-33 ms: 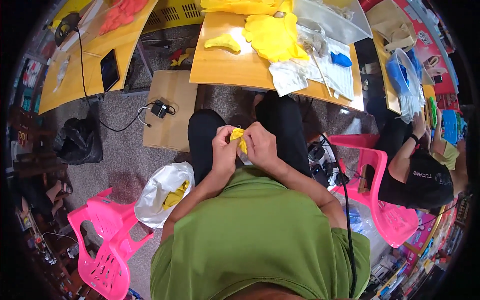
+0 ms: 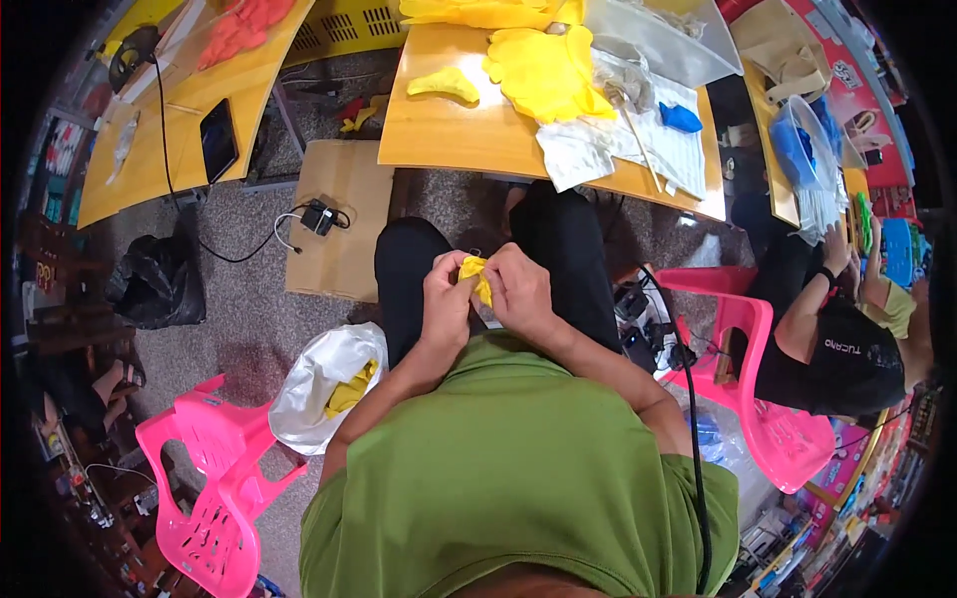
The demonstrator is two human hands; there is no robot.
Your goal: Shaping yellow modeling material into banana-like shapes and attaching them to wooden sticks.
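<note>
Between my knees, a small folded yellow cloth piece [image 2: 479, 287] is pinched by both hands. My left hand [image 2: 448, 294] has its fingers closed at the piece's left side. My right hand [image 2: 522, 287] grips its right side, fingers closed. On the wooden table [image 2: 449, 140] ahead lie a curved yellow stuffed piece [image 2: 444, 86], a stack of flat yellow cloth pieces [image 2: 548, 72] and a small blue piece [image 2: 681, 119]. A thin stick [image 2: 640, 148] rests on white sheets there. To my left on the floor, a white sack [image 2: 304, 399] holds more yellow pieces [image 2: 351, 390].
Pink plastic chairs stand at the left [image 2: 214, 448] and right [image 2: 763, 399]. A black cable [image 2: 693, 429] runs down past my right arm. Cardboard [image 2: 339, 239] with a power adapter [image 2: 319, 216] lies ahead left, near a black bag [image 2: 157, 284]. A co-worker [image 2: 827, 349] sits at right.
</note>
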